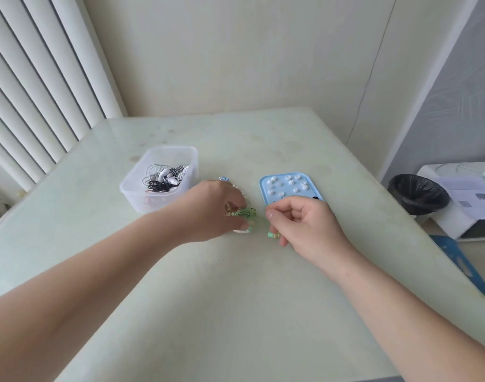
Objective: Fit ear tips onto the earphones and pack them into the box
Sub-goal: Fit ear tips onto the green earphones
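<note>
Green coiled wire earphones (245, 213) sit clutched in the curled left hand (213, 208); the right hand (302, 224) pinches a green earbud (271, 235).

Both bare forearms stretch forward and angle inward, bringing the hands just beside each other without touching. The left hand (216, 208) lies palm down, its fingers curled over a bundle of green earphones (245, 213). The right hand (302, 221) is curled into a loose fist, thumb uppermost, with a green earbud (273, 235) held under its fingertips.
</note>
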`<state>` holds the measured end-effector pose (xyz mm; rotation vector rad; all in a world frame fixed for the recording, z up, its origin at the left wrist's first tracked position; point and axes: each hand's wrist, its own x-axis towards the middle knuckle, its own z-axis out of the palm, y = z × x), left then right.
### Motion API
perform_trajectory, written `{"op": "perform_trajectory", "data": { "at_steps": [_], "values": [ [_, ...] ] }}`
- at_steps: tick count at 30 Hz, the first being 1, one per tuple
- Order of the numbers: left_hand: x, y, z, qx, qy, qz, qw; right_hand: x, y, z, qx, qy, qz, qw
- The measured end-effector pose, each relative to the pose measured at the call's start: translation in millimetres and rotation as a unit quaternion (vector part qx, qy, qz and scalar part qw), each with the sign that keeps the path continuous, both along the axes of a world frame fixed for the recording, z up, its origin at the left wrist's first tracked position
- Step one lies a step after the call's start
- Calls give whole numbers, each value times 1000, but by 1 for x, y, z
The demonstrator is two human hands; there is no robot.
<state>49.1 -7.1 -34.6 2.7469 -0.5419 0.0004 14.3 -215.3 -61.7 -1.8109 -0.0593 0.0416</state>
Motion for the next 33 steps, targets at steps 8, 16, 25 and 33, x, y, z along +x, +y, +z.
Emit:
{"op": "perform_trajectory", "data": {
  "at_steps": [8,16,25,33],
  "values": [
    [-9,-4,25,-137,-66,79,985,-7,-10,1,40,-3,-11,999],
    [-28,-26,69,-473,184,74,858,-8,-16,14,181,-7,16,983],
    [-32,-30,60,-560,293,13,775,-12,-25,24,272,57,87,957],
    [-45,-30,17,-468,368,7,803,-8,-31,24,241,78,17,967]
  ]
}}
